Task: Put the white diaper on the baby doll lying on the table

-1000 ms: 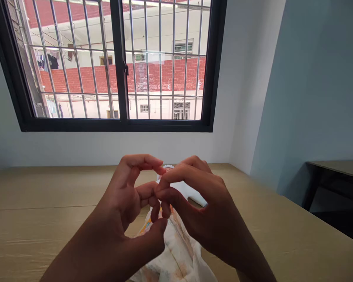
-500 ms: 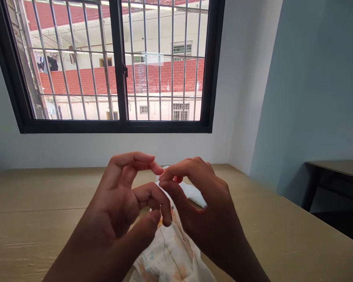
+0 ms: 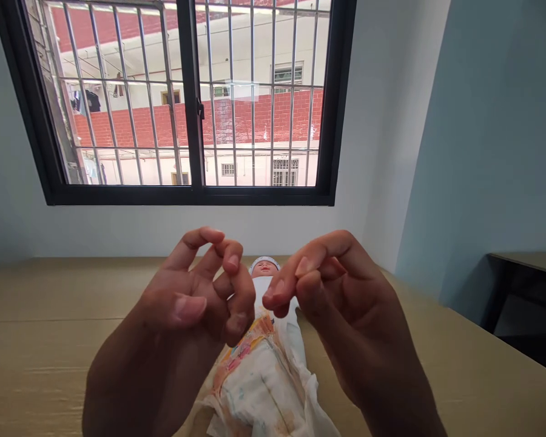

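Observation:
My left hand (image 3: 200, 297) is raised palm up, its fingers loosely curled and apart from the thumb, with nothing in it. Opposite it, my right hand (image 3: 341, 297) has its thumb and fingers drawn together in a pinch; I see no object between them. A small gap separates the two hands. Below and beyond them a baby doll (image 3: 292, 340) in white lies on its back, its capped head at the far end. A white diaper (image 3: 259, 379) with an orange and pink printed band covers its near part. My hands hide parts of the doll.
The doll lies on a wide light-wood tabletop (image 3: 40, 352) reaching the wall. A black-framed window (image 3: 193, 194) with metal bars is above it. To the right stands a dark table or shelf (image 3: 523, 303) beside a blue-grey wall.
My hands have moved apart from nearly touching, the right one shifting rightward. My left thumb has come away from the fingers. The doll's head and the diaper's printed band now show between the hands.

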{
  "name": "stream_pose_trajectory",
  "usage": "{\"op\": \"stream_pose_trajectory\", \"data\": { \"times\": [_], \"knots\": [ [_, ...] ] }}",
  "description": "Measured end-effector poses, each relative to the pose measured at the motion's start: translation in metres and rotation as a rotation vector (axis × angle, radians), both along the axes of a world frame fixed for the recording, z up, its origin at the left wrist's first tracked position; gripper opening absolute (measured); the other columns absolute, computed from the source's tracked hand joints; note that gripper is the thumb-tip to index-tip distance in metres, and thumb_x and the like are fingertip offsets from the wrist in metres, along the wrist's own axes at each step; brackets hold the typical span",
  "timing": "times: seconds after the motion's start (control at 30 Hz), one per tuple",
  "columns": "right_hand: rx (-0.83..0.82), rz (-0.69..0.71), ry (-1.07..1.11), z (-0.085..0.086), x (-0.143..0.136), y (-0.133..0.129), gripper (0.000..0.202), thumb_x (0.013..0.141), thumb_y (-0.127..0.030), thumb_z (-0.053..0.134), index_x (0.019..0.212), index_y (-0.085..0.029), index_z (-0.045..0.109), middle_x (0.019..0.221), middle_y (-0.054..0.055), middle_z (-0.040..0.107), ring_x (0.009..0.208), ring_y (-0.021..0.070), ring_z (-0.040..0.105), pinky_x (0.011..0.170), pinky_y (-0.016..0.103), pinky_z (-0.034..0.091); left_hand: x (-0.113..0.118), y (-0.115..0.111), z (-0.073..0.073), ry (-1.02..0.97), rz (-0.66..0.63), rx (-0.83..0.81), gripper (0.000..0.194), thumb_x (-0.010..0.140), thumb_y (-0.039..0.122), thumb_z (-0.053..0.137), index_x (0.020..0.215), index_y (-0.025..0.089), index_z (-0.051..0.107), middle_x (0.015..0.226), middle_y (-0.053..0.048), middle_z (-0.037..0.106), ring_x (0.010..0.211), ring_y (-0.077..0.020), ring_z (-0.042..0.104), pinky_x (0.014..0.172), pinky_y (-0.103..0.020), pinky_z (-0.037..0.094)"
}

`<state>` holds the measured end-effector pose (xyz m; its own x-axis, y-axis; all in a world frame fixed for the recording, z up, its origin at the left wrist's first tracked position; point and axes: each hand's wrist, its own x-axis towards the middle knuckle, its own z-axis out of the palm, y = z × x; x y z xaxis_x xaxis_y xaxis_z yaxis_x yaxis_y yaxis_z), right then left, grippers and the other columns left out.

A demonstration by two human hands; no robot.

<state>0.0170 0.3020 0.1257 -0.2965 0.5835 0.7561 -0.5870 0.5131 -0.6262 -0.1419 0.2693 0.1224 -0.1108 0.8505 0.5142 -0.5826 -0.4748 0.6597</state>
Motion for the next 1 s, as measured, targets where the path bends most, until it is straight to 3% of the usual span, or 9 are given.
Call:
{"op": "stream_pose_trajectory", "data": {
  "times": [0.17,0.33,0.57,1.0],
  "knots": [
    [-0.013,-0.024,0.001,0.003,0.0,-0.005,0.008,0.098,-0.027,0.068,0.091,-0.023,0.066,0.08,-0.006,0.071,0.079,0.0032,0.071,0.078,0.012,0.061,0.007,0.001,0.005,0.016,-0.013,0.056,0.027,0.069,0.01,0.071,0.091,0.024,0.077,0.079,0.0,0.066,0.064,-0.0093,0.06,0.072,-0.019,0.062],
    [0.005,-0.039,-0.005,0.003,0.002,-0.004,0.007,0.097,-0.026,0.069,0.091,-0.023,0.066,0.08,-0.006,0.071,0.08,0.0025,0.07,0.079,0.011,0.06,0.012,-0.002,0.005,0.118,0.083,0.203,0.045,0.063,-0.001,0.072,0.096,0.03,0.072,0.081,0.006,0.064,0.057,-0.0074,0.062,0.056,-0.018,0.059],
    [0.041,-0.112,-0.019,0.0,0.005,-0.006,0.007,0.098,-0.027,0.068,0.092,-0.024,0.066,0.08,-0.006,0.071,0.078,0.0023,0.069,0.08,0.011,0.059,0.024,-0.011,0.003,0.165,0.218,0.228,0.05,0.065,-0.005,0.073,0.098,0.033,0.067,0.083,0.006,0.057,0.062,-0.0072,0.057,0.063,-0.016,0.057],
    [0.006,-0.116,-0.032,0.003,0.005,-0.007,0.008,0.096,-0.028,0.07,0.09,-0.025,0.067,0.078,-0.006,0.07,0.077,0.0028,0.069,0.078,0.01,0.059,0.026,-0.02,0.003,0.204,0.212,0.242,0.058,0.069,-0.011,0.066,0.103,0.036,0.063,0.087,0.005,0.056,0.069,-0.0084,0.057,0.066,-0.014,0.056]
  ]
}}
